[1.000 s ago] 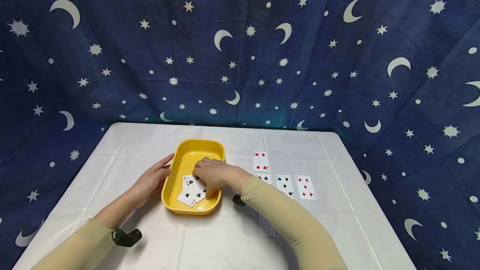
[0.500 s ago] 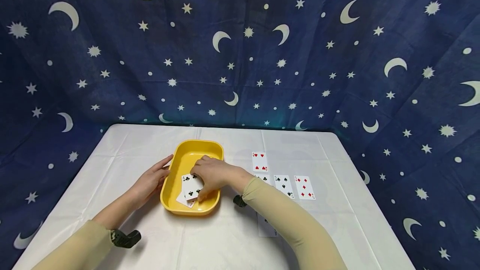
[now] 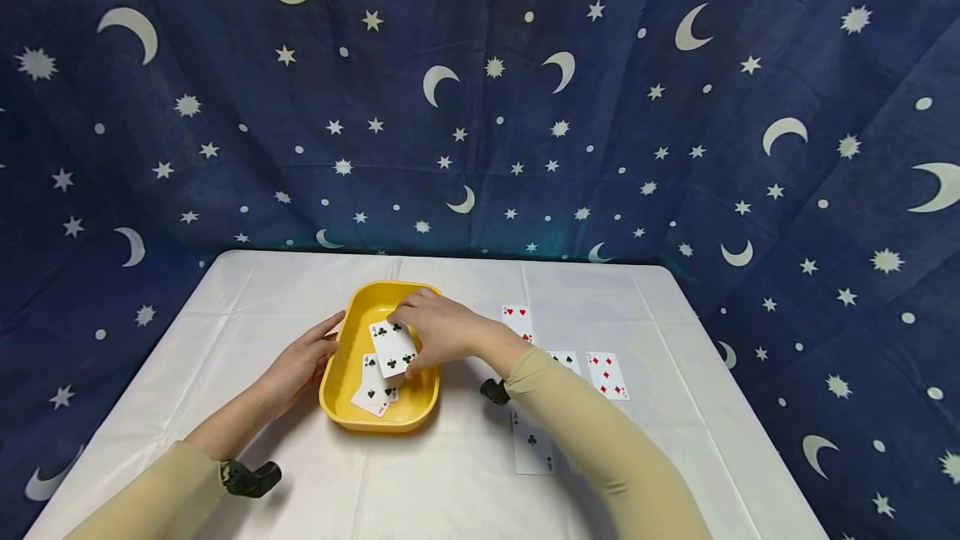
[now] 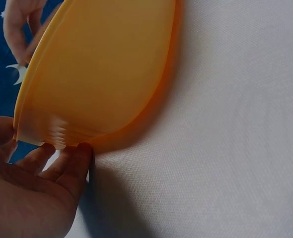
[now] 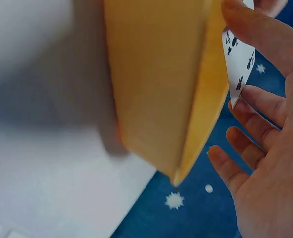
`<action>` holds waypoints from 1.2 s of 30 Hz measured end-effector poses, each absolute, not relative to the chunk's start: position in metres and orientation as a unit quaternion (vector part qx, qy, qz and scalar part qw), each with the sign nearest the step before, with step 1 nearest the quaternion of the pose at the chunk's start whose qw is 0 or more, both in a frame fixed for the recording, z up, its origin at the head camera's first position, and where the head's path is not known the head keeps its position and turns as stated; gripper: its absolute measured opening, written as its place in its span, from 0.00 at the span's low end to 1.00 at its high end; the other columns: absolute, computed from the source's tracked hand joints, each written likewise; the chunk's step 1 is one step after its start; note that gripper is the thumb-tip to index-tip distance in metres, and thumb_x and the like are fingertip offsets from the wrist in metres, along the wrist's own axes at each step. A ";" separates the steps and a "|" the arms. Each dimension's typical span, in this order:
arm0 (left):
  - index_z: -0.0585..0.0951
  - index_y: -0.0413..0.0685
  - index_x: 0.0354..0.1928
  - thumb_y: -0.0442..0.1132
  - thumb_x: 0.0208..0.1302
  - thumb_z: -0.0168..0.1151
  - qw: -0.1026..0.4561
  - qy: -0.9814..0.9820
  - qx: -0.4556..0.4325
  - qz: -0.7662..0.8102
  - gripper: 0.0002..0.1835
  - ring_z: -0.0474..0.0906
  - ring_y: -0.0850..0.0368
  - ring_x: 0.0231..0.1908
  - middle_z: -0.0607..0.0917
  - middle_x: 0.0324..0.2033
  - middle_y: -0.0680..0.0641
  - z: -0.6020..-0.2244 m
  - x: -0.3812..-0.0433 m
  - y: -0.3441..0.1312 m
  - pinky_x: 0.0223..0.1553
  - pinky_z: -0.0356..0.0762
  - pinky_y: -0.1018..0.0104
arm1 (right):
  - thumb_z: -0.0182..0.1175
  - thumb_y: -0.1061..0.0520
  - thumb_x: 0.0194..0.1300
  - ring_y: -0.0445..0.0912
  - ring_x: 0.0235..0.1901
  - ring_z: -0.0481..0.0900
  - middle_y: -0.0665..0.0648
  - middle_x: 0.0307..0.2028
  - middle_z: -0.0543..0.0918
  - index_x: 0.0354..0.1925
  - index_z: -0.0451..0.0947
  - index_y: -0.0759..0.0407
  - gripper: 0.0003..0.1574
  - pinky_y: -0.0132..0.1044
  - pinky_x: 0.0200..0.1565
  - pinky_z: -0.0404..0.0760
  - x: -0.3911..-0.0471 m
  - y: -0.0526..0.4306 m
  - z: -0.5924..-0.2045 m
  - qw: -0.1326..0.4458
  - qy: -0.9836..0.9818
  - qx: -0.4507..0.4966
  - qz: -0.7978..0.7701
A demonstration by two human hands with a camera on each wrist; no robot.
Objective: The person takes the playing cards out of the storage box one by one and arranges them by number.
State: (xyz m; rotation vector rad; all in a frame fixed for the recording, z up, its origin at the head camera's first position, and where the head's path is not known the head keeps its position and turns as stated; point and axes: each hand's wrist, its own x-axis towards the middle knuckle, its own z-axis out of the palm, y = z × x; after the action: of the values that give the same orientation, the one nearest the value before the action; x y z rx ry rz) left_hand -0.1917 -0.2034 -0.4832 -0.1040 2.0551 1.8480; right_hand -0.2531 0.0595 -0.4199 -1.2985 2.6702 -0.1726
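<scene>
My right hand (image 3: 444, 328) pinches a four of clubs (image 3: 393, 348) between thumb and fingers, tilted above the yellow tray (image 3: 330, 382). In the right wrist view the thumb lies across the card's face (image 5: 238, 62) and the lower fingers spread apart. Beneath it in the tray lie a four of spades (image 3: 370, 387) and a card with a red corner mark, mostly covered. My left hand (image 3: 297, 365) rests fingertips against the tray's left outer wall. In the left wrist view the fingers (image 4: 76, 166) touch that wall below the rim.
Right of the tray, playing cards lie face up on the white tablecloth (image 3: 427, 482): a four of hearts (image 3: 516, 320), a five of diamonds (image 3: 607, 375), an ace of clubs (image 3: 528, 448) and a partly covered spade card (image 3: 564, 359). My right sleeve (image 3: 600, 448) crosses over them. A blue star-patterned curtain (image 3: 480, 107) hangs behind.
My right hand has lifted the four of clubs off the cards in the tray and moved it up and right, uncovering the four of spades. The left hand stays at the tray.
</scene>
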 end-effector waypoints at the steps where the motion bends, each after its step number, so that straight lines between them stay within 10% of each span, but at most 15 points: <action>1: 0.48 0.59 0.83 0.40 0.80 0.43 0.187 0.732 -0.037 0.655 0.34 0.63 0.38 0.72 0.55 0.78 0.34 -0.483 -0.192 -0.203 0.63 0.73 0.56 | 0.78 0.34 0.48 0.44 0.64 0.65 0.47 0.64 0.74 0.69 0.73 0.47 0.53 0.36 0.67 0.65 -0.254 0.062 -0.417 0.080 0.896 -0.432 -0.065; 36: 0.47 0.58 0.83 0.41 0.81 0.43 0.185 0.730 -0.025 0.657 0.34 0.63 0.39 0.72 0.56 0.78 0.34 -0.483 -0.190 -0.203 0.60 0.75 0.62 | 0.81 0.43 0.46 0.50 0.70 0.60 0.52 0.69 0.69 0.72 0.70 0.51 0.57 0.49 0.68 0.66 -0.276 0.222 -0.387 0.037 0.948 -0.289 -0.130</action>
State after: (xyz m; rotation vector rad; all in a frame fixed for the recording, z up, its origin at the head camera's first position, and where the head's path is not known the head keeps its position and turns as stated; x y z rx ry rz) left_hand -0.1903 -0.2028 -0.4834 -0.0711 2.0572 1.8514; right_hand -0.2757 0.2223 -0.3874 -0.8854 2.9088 -0.3989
